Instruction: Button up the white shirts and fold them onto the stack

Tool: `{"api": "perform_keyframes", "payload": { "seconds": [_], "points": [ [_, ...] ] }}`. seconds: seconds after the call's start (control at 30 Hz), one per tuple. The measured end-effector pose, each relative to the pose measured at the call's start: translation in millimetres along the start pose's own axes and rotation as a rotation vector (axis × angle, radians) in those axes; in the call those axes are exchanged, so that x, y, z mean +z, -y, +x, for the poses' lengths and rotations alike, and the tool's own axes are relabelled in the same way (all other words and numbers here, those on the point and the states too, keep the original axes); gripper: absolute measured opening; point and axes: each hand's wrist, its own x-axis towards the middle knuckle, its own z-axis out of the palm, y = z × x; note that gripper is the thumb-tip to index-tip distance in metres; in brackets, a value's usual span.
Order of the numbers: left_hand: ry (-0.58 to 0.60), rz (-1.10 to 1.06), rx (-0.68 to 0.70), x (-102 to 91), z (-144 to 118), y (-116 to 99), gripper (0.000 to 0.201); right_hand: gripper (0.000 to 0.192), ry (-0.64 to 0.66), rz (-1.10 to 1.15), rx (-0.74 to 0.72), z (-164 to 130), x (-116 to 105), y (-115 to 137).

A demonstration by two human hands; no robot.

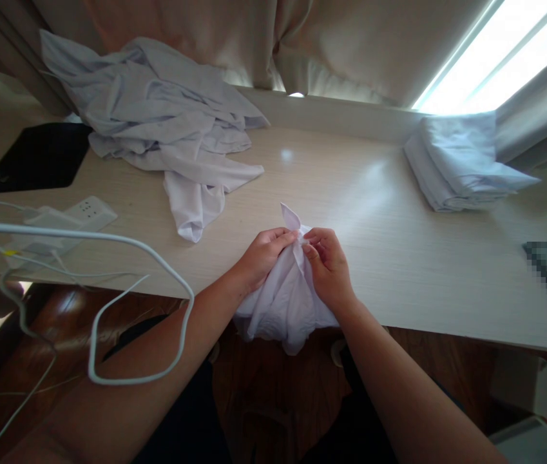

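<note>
Head view: white garment (285, 303) at the front edge of the desk (374, 258), around mid-length, lower part hanging over the edge. Left hand (266, 254): fingers curled in, thumb pinching the garment near its top. Right hand (326, 261): same, pinching right beside it; fingertips partly hidden. Crumpled white cloth (157, 122) toward back left corner, folded white stack (466, 161) near back edge, right side. Black mat (36, 158) left, power strip (90, 212) near front left edge.
</note>
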Motion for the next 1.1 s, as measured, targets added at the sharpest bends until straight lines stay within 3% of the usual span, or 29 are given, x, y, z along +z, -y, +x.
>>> {"api": "perform_keyframes", "payload": {
  "seconds": [0.3,0.9,1.1],
  "points": [
    [-0.099,0.057,0.016,-2.1,2,5,0.023,0.013,0.11,-0.075,0.015,0,2,5],
    [-0.188,0.194,0.118,-3.0,4,13,0.026,0.017,0.166,-0.029,0.078,0,1,10],
    [-0.239,0.203,0.163,-0.4,5,15,0.025,0.018,0.169,-0.106,0.029,1,-1,11]
  ]
}}
